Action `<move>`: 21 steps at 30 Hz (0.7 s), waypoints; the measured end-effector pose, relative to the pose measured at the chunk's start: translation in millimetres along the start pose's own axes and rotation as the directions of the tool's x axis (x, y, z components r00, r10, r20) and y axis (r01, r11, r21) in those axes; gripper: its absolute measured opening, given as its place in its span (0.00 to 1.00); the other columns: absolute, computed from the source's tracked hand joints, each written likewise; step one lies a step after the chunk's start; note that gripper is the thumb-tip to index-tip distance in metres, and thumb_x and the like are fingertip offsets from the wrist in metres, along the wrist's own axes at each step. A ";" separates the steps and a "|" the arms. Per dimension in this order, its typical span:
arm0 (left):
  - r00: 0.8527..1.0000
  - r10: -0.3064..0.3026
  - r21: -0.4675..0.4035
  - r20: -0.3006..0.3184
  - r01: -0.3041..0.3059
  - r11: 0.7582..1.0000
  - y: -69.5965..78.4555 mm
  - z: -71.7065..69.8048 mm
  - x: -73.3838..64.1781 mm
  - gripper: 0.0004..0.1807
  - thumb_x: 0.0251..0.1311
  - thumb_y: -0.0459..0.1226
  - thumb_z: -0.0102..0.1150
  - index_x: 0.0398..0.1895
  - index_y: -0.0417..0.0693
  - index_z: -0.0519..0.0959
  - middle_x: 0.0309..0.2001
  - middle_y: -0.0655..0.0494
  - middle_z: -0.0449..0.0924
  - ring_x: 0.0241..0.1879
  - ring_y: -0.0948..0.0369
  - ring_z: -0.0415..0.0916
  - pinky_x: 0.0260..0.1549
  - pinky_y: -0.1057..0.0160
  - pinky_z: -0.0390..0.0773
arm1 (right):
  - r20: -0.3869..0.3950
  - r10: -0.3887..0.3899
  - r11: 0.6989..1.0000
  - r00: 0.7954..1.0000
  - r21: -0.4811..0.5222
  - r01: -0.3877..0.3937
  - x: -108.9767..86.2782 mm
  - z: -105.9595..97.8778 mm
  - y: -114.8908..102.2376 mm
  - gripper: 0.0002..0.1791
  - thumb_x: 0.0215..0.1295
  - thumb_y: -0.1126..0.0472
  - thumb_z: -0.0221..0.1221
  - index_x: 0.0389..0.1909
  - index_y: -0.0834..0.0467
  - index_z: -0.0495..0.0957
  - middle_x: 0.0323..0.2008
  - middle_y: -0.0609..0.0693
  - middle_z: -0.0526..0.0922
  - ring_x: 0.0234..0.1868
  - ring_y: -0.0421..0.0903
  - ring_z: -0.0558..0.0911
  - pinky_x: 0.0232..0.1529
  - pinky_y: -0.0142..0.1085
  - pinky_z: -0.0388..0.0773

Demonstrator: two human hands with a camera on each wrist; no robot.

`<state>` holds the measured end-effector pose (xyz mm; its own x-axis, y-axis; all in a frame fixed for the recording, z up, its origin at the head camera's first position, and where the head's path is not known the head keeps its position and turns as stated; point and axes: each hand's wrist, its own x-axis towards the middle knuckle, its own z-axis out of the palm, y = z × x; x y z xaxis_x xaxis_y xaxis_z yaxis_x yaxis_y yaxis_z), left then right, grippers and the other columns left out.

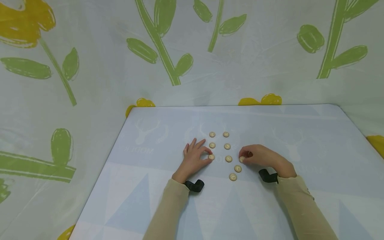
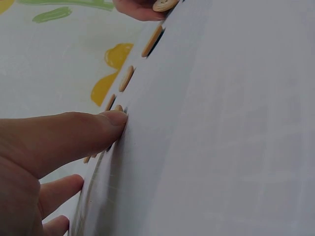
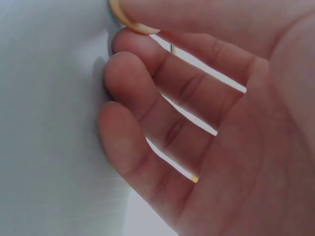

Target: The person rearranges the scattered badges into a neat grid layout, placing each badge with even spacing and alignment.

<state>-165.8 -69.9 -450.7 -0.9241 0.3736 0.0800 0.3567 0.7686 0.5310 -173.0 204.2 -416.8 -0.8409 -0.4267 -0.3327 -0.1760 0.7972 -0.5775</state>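
Several round pale wooden buttons lie on the table. My left hand (image 1: 193, 159) pinches one button (image 1: 211, 157) between thumb and index finger at the near end of the left column, its other fingers spread over the tabletop. In the left wrist view, the thumb (image 2: 106, 125) covers most of that button. My right hand (image 1: 261, 156) grips another button (image 1: 241, 160) at the right of the group. The right wrist view shows this button's edge (image 3: 133, 22) under the thumb, the other fingers bent with their tips along the tabletop.
Two more buttons form the left column, such as this far button (image 1: 212, 134). A middle column of three includes another button (image 1: 228, 159). Two loose buttons lie nearer me, one the nearest button (image 1: 233, 177). The pale patterned table (image 1: 126, 200) meets flower-printed fabric (image 1: 102, 60) behind.
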 end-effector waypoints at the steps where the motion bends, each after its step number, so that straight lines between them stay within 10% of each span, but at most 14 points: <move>1: 1.000 -0.001 0.001 0.001 0.001 1.000 0.0 0.1 0.1 0.08 0.50 0.48 0.61 0.33 0.64 0.76 0.65 0.56 0.57 0.67 0.50 0.37 0.57 0.43 0.36 | 0.000 -0.002 1.000 1.000 0.006 0.002 0.0 0.0 0.9 0.05 0.56 0.55 0.60 0.34 0.47 0.77 0.30 0.43 0.76 0.34 0.44 0.71 0.36 0.37 0.68; 21: 1.000 -0.002 -0.005 -0.002 0.002 1.000 1.4 -0.7 0.4 0.08 0.49 0.48 0.61 0.33 0.64 0.76 0.65 0.56 0.57 0.67 0.49 0.38 0.57 0.43 0.37 | -0.071 0.002 0.983 0.997 0.181 0.011 8.6 -4.6 18.2 0.12 0.57 0.51 0.58 0.40 0.51 0.76 0.26 0.47 0.77 0.30 0.45 0.74 0.32 0.38 0.70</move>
<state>-165.8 -68.9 -449.4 -0.9251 0.3711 0.0802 0.3541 0.7671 0.5350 -185.8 217.0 -426.8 -0.8755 -0.3936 -0.2804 -0.0894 0.7021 -0.7064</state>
